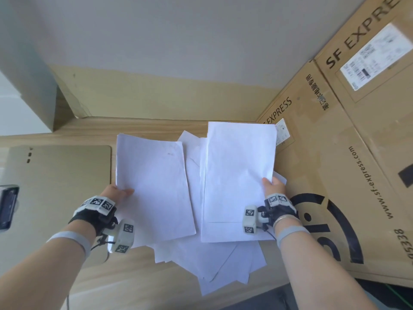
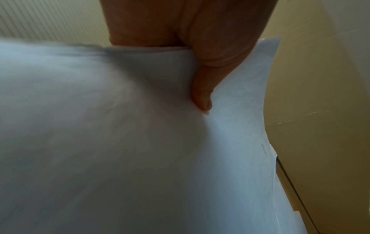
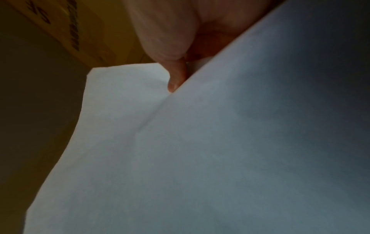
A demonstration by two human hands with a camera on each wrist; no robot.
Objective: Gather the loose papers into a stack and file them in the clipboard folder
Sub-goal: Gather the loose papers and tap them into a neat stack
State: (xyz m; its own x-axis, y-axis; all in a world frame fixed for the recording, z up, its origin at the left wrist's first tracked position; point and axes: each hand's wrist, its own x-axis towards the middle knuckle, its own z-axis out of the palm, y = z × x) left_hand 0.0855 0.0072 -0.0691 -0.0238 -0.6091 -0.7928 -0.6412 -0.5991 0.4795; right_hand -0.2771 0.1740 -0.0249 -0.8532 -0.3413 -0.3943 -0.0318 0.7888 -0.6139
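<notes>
My left hand (image 1: 119, 193) pinches a bundle of white sheets (image 1: 154, 186) by its left edge, thumb on top, lifted above the desk. In the left wrist view the thumb (image 2: 202, 88) presses on that paper (image 2: 120, 142). My right hand (image 1: 273, 185) pinches a second bundle of white sheets (image 1: 239, 175) by its right edge; the right wrist view shows a fingertip (image 3: 175, 79) against the paper (image 3: 200, 158). More loose white sheets (image 1: 219, 262) lie scattered on the desk beneath both bundles. The tan clipboard folder (image 1: 58, 186) lies closed and flat at the left.
Large cardboard SF Express boxes (image 1: 348, 153) stand along the right side of the wooden desk (image 1: 138, 280). A dark device (image 1: 7, 205) sits at the far left edge. A grey wall panel (image 1: 156, 52) rises behind the desk.
</notes>
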